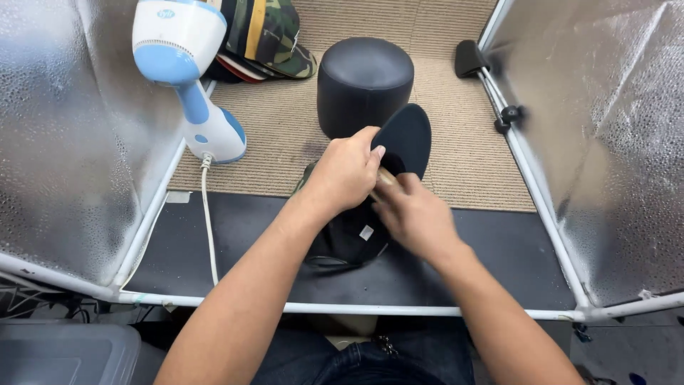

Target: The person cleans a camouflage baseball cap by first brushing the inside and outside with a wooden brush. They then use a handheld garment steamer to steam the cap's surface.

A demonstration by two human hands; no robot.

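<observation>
Both hands meet at the black cap (356, 235): left hand (347, 173) closed on its brim (406, 139), which points away; right hand (413, 214) grips a wooden-handled tool (385, 178).

1. I have one view only, from the camera on the person's head.
2. It looks steeply down and forward over both forearms, which enter from the bottom edge.
3. It sits close: the left hand (347, 173) and right hand (415, 217) fill the centre.
4. Ahead it reaches the black stool (365, 80); silver panels (64, 135) close both sides.
5. No second view overlaps it.
</observation>
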